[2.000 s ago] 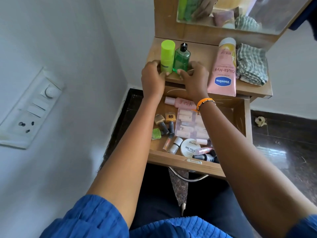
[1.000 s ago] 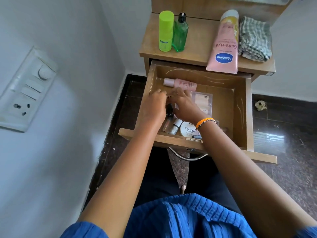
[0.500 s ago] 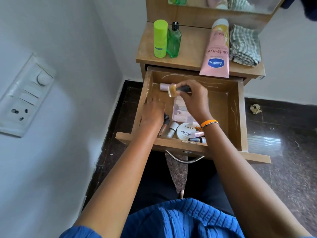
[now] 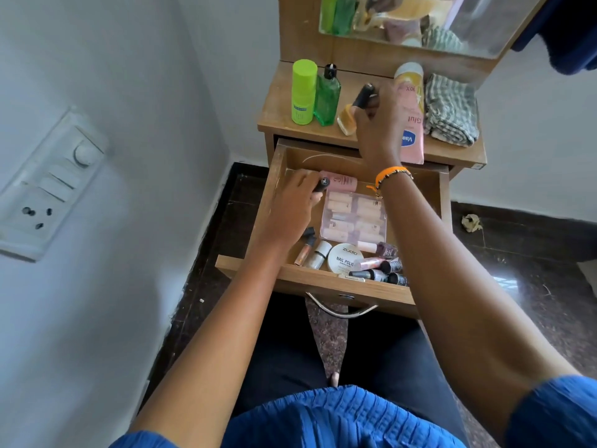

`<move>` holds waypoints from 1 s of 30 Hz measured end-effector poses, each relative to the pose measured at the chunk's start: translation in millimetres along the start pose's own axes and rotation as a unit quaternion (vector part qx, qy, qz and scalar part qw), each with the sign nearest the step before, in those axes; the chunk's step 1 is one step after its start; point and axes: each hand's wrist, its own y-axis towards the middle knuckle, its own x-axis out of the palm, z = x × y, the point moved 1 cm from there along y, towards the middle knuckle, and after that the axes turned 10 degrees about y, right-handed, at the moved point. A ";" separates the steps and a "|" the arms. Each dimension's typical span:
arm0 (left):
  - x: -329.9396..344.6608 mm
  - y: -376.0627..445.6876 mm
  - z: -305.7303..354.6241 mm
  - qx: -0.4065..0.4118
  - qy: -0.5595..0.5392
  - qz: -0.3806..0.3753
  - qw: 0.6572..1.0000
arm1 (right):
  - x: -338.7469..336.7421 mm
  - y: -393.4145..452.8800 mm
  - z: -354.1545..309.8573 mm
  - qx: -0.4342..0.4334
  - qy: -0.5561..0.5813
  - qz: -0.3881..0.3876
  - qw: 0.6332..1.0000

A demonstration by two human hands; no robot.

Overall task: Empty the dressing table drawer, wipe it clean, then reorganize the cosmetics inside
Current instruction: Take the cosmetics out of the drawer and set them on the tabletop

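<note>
White walls and dark polished floor surround the wooden dressing table. Nearest me, the open drawer (image 4: 433,202) holds nail polish bottles (image 4: 376,274), a round tin (image 4: 344,257) and a clear sachet pack (image 4: 353,218). My left hand (image 4: 295,202) is inside, fingers closed on a dark-capped tube (image 4: 321,184). Farther off, my right hand (image 4: 378,124) grips an orange bottle (image 4: 353,111) above the worktop (image 4: 277,121), beside a green bottle (image 4: 327,98), lotion tube (image 4: 410,108) and checked cloth (image 4: 450,111).
</note>
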 end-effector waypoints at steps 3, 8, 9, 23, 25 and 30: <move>-1.9 -0.8 5.1 0.027 -0.050 0.006 0.998 | 9.0 5.1 1.2 -0.002 -0.005 0.004 1.000; 0.0 -0.4 4.7 0.017 -0.092 0.015 0.995 | 8.2 -1.4 0.1 -0.007 -0.004 0.020 1.000; 0.3 -0.6 3.6 0.005 -0.101 0.018 0.995 | 4.4 -7.6 -0.8 -0.009 0.008 0.037 0.999; -9.0 -0.1 7.2 -0.037 -0.164 0.050 0.984 | -31.1 -77.4 3.8 0.000 0.005 -0.088 0.996; -7.3 -3.0 5.8 -0.056 -0.112 0.029 0.992 | -38.9 -56.5 -3.1 0.004 0.023 -0.013 1.000; 4.8 -12.5 -1.3 -0.077 0.060 -0.172 0.980 | -45.9 1.4 -7.4 -0.024 -0.071 0.014 0.997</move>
